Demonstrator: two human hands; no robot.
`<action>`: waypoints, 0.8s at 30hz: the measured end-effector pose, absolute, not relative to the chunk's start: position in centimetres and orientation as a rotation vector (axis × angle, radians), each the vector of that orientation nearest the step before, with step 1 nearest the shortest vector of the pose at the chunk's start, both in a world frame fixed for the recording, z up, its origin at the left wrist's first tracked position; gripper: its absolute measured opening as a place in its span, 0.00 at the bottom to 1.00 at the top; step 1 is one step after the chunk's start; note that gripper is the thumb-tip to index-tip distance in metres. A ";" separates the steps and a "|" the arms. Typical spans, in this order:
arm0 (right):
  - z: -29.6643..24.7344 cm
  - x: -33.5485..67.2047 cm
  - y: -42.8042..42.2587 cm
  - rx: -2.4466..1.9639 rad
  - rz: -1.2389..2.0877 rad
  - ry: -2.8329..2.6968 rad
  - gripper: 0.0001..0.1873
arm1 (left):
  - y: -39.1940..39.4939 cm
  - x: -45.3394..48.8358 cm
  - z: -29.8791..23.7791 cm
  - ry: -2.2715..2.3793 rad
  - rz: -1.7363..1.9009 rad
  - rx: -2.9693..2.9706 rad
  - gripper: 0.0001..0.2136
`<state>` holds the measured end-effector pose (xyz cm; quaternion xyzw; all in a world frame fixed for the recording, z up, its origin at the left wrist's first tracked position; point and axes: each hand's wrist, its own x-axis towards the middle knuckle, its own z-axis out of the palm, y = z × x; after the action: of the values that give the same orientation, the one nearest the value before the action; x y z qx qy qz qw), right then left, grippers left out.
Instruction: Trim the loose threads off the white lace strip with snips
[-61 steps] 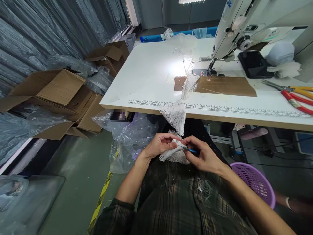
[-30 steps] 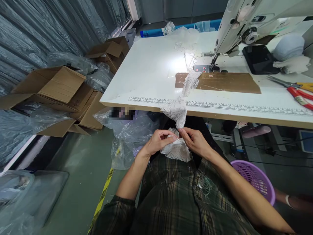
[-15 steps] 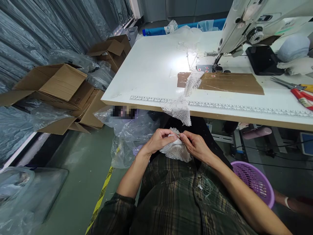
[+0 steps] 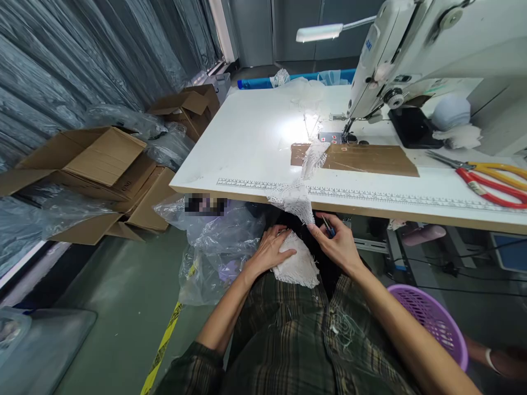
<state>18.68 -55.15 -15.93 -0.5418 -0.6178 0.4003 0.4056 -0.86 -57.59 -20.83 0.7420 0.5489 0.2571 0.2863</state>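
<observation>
A strip of white lace (image 4: pixel 297 200) runs from the sewing machine's needle area across the table edge and hangs down toward my lap. A bundle of white lace (image 4: pixel 297 264) lies on my lap. My left hand (image 4: pixel 269 249) rests on this bundle, fingers curled over its left side. My right hand (image 4: pixel 338 244) is closed just below the table edge, pinching the hanging strip's lower end and holding a small blue-handled tool (image 4: pixel 328 225).
White sewing table (image 4: pixel 247 137) with a printed ruler along its front edge, a sewing machine (image 4: pixel 411 49), brown cardboard sheet (image 4: pixel 362 156), orange and red scissors (image 4: pixel 489 175). Cardboard boxes (image 4: pixel 90 164) and plastic bags (image 4: pixel 214 230) stand on the left floor, a purple basket (image 4: pixel 432 318) on the right.
My right hand has left the lap bundle and risen to the hanging lace strip, the blue tool showing again. My left hand has flattened onto the bundle. The view has tilted upward.
</observation>
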 end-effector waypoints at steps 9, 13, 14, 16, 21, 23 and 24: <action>-14.3 17.5 -57.3 -1.046 1.327 -1.706 0.18 | -57.2 -1.6 -17.7 0.842 1.045 1.186 0.43; -13.6 18.6 -60.3 -0.849 1.543 -2.060 0.16 | -57.3 -1.4 -16.2 0.578 0.993 0.902 0.47; -13.5 18.8 -60.7 -0.800 1.568 -2.153 0.16 | -57.4 -1.3 -15.9 0.569 0.968 0.882 0.46; -13.3 19.3 -61.2 -0.736 1.553 -2.314 0.15 | -57.5 -1.1 -15.5 0.636 0.928 0.891 0.41; -13.1 20.1 -59.5 -0.958 1.397 -2.248 0.12 | -57.9 -0.9 -14.7 0.969 0.903 0.965 0.24; -13.2 20.0 -58.3 -1.093 1.289 -2.122 0.18 | -57.8 -1.0 -14.4 1.034 0.930 1.008 0.18; -13.2 19.9 -57.7 -1.132 1.231 -2.083 0.21 | -57.8 -1.0 -14.3 1.049 0.943 1.030 0.17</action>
<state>19.90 -57.73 -13.23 -0.4123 -0.7582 0.4482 0.2330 -1.02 -57.80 -14.34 0.4518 0.4604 0.4139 0.6423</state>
